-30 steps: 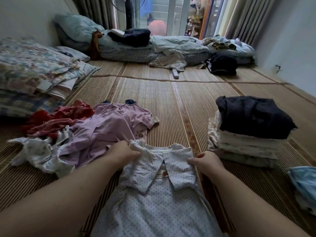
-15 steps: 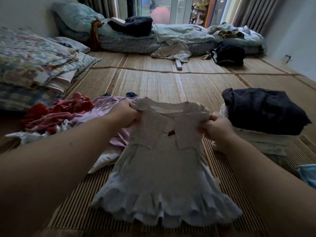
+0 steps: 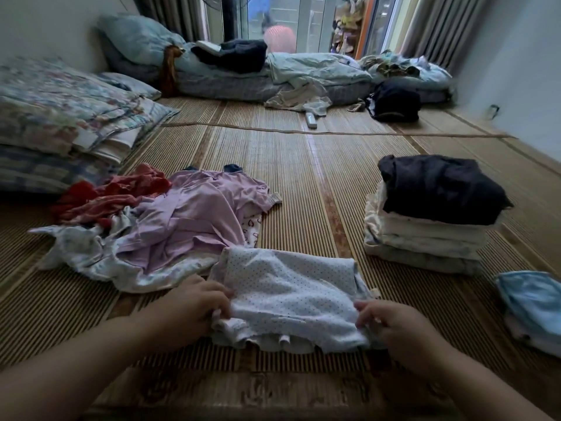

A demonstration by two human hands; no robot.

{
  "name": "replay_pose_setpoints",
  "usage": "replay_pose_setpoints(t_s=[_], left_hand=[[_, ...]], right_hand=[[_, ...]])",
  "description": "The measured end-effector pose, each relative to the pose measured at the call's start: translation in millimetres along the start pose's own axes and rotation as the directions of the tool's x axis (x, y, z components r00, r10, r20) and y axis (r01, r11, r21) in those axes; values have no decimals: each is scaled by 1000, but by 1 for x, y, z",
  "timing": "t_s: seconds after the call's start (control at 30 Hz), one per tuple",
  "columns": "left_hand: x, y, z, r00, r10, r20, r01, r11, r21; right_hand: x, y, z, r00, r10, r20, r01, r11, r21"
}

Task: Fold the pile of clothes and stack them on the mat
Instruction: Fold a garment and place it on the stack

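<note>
The dotted dress [image 3: 288, 287] lies doubled over on the woven mat [image 3: 303, 183], against the unfolded pile [image 3: 182, 214]. Its near corners are pinched in the curled fingers of the left hand [image 3: 194, 308] and right hand [image 3: 394, 326]. If one corner is pulled harder, the fold is likely skewed.

Dotted dress [image 3: 288, 287], earlier held up, now lies folded.
</note>
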State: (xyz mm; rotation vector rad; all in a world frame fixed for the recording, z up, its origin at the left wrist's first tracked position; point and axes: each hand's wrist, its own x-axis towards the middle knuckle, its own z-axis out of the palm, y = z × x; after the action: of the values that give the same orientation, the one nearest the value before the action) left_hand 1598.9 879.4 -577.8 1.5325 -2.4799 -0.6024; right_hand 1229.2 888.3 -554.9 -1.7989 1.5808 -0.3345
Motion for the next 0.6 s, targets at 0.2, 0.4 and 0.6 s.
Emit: replay_pose_setpoints(t_s=[0.2,0.4,0.6], left_hand=[[0,10,4,996,-64,62,57,992,117],[-15,80,9,987,-58,151,37,990,139],[-17,144,13,961,126,245,-91,985,-149]], right_hand=[[-6,-34,19,990,106,-93,-126,961,-247],[27,-35,8,958,180,-225,-274,810,-519],[3,-40,34,877,-427,-218,316,857,-408]])
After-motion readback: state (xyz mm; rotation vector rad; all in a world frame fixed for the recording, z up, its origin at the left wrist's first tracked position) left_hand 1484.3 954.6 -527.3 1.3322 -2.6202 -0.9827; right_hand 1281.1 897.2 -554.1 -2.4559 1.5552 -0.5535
